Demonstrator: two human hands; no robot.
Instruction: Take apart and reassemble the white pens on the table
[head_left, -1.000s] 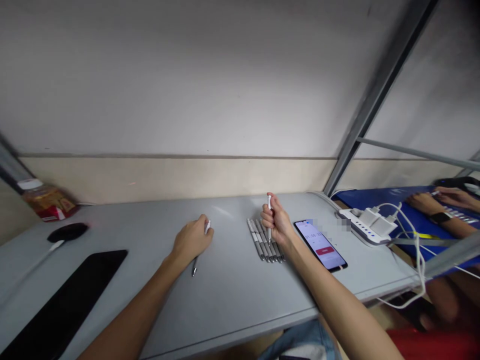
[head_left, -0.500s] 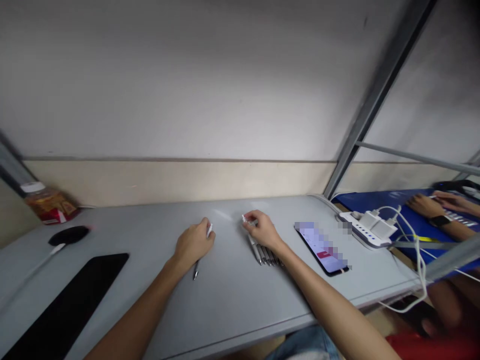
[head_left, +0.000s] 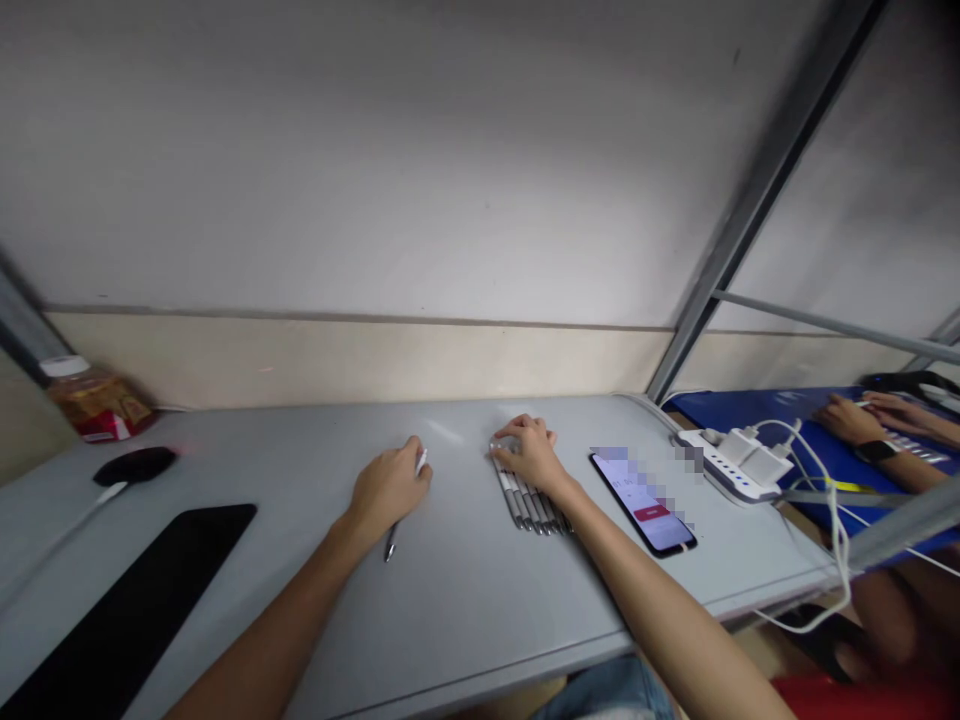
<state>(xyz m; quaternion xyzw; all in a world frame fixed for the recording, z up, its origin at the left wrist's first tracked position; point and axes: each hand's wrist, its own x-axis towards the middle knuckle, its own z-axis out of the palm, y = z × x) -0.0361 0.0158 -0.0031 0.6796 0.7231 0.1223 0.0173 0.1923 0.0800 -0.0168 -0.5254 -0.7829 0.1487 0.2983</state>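
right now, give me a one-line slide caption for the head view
Left hand holding a pen, right hand over a row of pens near a lit phone.

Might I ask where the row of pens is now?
In the head view, the pens lie right of centre, partly beneath the right hand, left of the phone.

Row of pens (head_left: 527, 502): smooth white barrels, plastic by look; grip sections grey, duller; tips silvery, metallic shine; lone pen (head_left: 391, 540): bright metallic tip likewise; desk (head_left: 465, 600): smooth grey top, low sheen, one pale reflected streak toward the back; phone (head_left: 645, 505): glossy, glass-like screen; power strip (head_left: 716, 465): smooth white plastic; jar (head_left: 101, 405): shiny, see-through plastic by look, opaque white cap (head_left: 64, 366); frame post (head_left: 691, 322): grey metal, satin; wall (head_left: 375, 180): matt; trousers (head_left: 611, 690): blue cloth, denim-like; black slab (head_left: 142, 600): smooth, material unclear.
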